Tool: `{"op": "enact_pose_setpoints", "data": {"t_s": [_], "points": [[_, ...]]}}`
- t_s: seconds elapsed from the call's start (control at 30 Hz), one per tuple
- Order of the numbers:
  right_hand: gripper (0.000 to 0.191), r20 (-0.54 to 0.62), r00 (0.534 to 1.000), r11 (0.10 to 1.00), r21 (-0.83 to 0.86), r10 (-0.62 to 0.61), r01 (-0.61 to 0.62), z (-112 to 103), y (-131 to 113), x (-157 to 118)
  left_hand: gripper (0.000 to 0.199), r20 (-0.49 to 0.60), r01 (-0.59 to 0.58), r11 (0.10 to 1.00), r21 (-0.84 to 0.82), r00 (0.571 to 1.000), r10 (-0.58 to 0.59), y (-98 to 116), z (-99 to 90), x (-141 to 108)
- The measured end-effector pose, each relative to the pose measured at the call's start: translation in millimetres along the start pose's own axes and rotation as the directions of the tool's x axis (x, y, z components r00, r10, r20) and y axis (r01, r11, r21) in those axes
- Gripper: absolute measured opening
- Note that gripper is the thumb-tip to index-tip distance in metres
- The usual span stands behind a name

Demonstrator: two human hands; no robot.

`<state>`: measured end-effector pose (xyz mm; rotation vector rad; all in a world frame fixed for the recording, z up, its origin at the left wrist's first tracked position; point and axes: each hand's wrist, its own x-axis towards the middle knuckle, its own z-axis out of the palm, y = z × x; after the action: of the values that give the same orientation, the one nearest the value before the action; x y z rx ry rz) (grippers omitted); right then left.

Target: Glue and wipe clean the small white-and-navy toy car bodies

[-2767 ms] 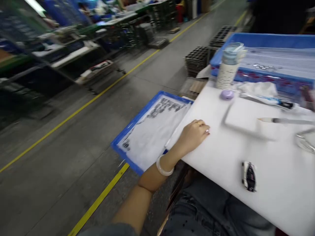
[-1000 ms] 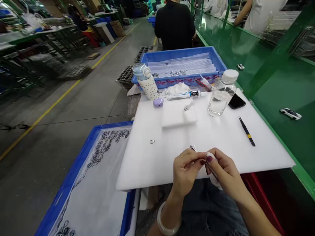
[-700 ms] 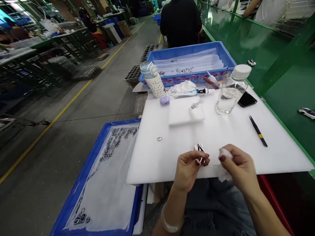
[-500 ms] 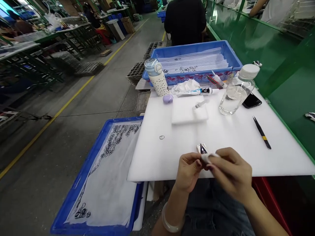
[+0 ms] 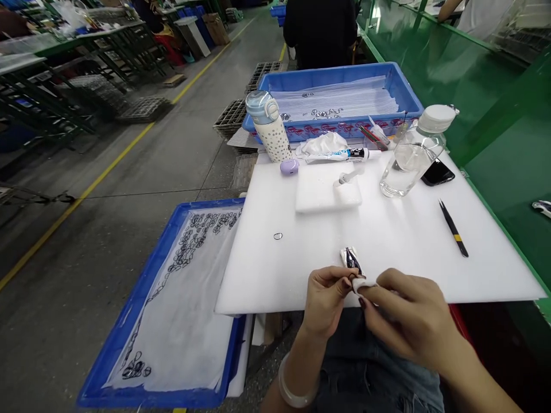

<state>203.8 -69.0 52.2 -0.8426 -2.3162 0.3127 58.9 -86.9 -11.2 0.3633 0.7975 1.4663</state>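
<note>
My left hand (image 5: 323, 301) pinches a small dark ring (image 5: 352, 276) between thumb and fingertips, mostly covered by the fingers. Close against it, my right hand (image 5: 408, 312) is closed on a small white cloth (image 5: 360, 283), which wraps the fingertip and touches the ring. Just beyond the fingers, a small shiny black-and-white piece (image 5: 350, 258) lies on the white tabletop (image 5: 400, 241); its exact kind is unclear. A similar thin dark-edged ring (image 5: 278, 236) rests farther left on the table. Black tweezers with a yellow band (image 5: 453, 228) lie to the right.
A white foam block (image 5: 325, 195), a glue tube (image 5: 340, 155), a purple case (image 5: 289, 167), a dotted bottle (image 5: 271, 129), a water bottle (image 5: 411, 158) and a phone (image 5: 438, 172) sit toward the back. Blue trays (image 5: 157, 298) with dark rings stand lower left and behind (image 5: 344, 71).
The view has shifted slightly, moving the scene a little left and up. Both hands stay together at the front edge; the cloth has turned and more of the ring shows.
</note>
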Motion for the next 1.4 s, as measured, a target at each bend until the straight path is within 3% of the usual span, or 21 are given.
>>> {"op": "enact_pose_setpoints", "data": {"t_s": [0.1, 0.17, 0.2, 0.27, 0.33, 0.37, 0.4, 0.43, 0.47, 0.57, 0.6, 0.67, 0.77, 0.83, 0.93, 1.03, 1.4], "points": [[0.025, -0.091, 0.976, 0.938, 0.307, 0.198, -0.162, -17, 12, -13, 0.026, 0.071, -0.043, 0.998, 0.055, 0.997, 0.039, 2, -2.5, -3], [0.023, -0.26, 0.891, 0.85, 0.48, 0.373, -0.215, -26, 29, -22, 0.026, 0.102, -0.108, 0.979, 0.172, 0.991, 0.091, 7, -7.0, -7], [0.018, -0.357, 0.814, 0.809, 0.547, 0.459, -0.217, -29, 39, -26, 0.024, 0.112, -0.15, 0.951, 0.27, 0.986, 0.124, 11, -9.8, -8], [0.023, -0.494, 0.599, 0.711, 0.676, 0.631, -0.192, -32, 57, -30, 0.017, 0.142, -0.266, 0.805, 0.531, 0.964, 0.225, 18, -15.7, -12], [0.026, -0.516, 0.359, 0.59, 0.797, 0.777, -0.131, -30, 66, -30, 0.01, 0.219, -0.392, 0.516, 0.762, 0.905, 0.364, 21, -20.0, -13], [0.025, -0.488, 0.278, 0.532, 0.84, 0.827, -0.106, -27, 67, -28, 0.011, 0.279, -0.443, 0.354, 0.824, 0.861, 0.426, 21, -21.1, -13], [0.024, -0.442, 0.25, 0.478, 0.872, 0.862, -0.105, -23, 66, -25, 0.012, 0.346, -0.484, 0.208, 0.85, 0.811, 0.473, 20, -21.4, -13], [0.025, -0.386, 0.266, 0.43, 0.893, 0.883, -0.133, -19, 63, -22, 0.013, 0.407, -0.514, 0.091, 0.853, 0.764, 0.501, 18, -21.0, -12], [0.026, -0.327, 0.323, 0.399, 0.897, 0.888, -0.189, -14, 58, -19, 0.014, 0.458, -0.537, 0.006, 0.843, 0.724, 0.516, 15, -20.0, -11], [0.026, -0.045, 0.583, 0.408, 0.759, 0.811, -0.508, 0, 45, -12, 0.015, 0.548, -0.569, -0.136, 0.811, 0.656, 0.519, 4, -16.2, -8], [0.026, 0.064, 0.648, 0.458, 0.654, 0.759, -0.602, 5, 43, -11, 0.015, 0.56, -0.569, -0.158, 0.807, 0.652, 0.512, 1, -15.2, -7], [0.022, 0.241, 0.725, 0.602, 0.423, 0.646, -0.677, 12, 42, -9, 0.015, 0.563, -0.561, -0.174, 0.809, 0.658, 0.5, -3, -14.2, -6], [0.016, 0.303, 0.799, 0.798, 0.163, 0.52, -0.581, 21, 45, -8, 0.017, 0.524, -0.54, -0.127, 0.832, 0.691, 0.499, -3, -14.7, -5], [0.016, 0.281, 0.833, 0.855, 0.072, 0.477, -0.513, 25, 46, -9, 0.02, 0.469, -0.513, -0.05, 0.857, 0.733, 0.493, 1, -15.2, -5], [0.016, 0.275, 0.849, 0.875, 0.047, 0.452, -0.481, 27, 47, -9, 0.026, 0.376, -0.451, 0.063, 0.89, 0.806, 0.456, 7, -15.7, -4], [0.015, 0.282, 0.854, 0.883, 0.043, 0.437, -0.467, 26, 46, -10, 0.03, 0.339, -0.413, 0.1, 0.905, 0.843, 0.418, 11, -16.5, -3], [0.018, 0.278, 0.867, 0.899, 0.028, 0.413, -0.437, 28, 47, -11, 0.029, 0.369, -0.415, 0.023, 0.909, 0.832, 0.414, 7, -16.2, -4]]}}
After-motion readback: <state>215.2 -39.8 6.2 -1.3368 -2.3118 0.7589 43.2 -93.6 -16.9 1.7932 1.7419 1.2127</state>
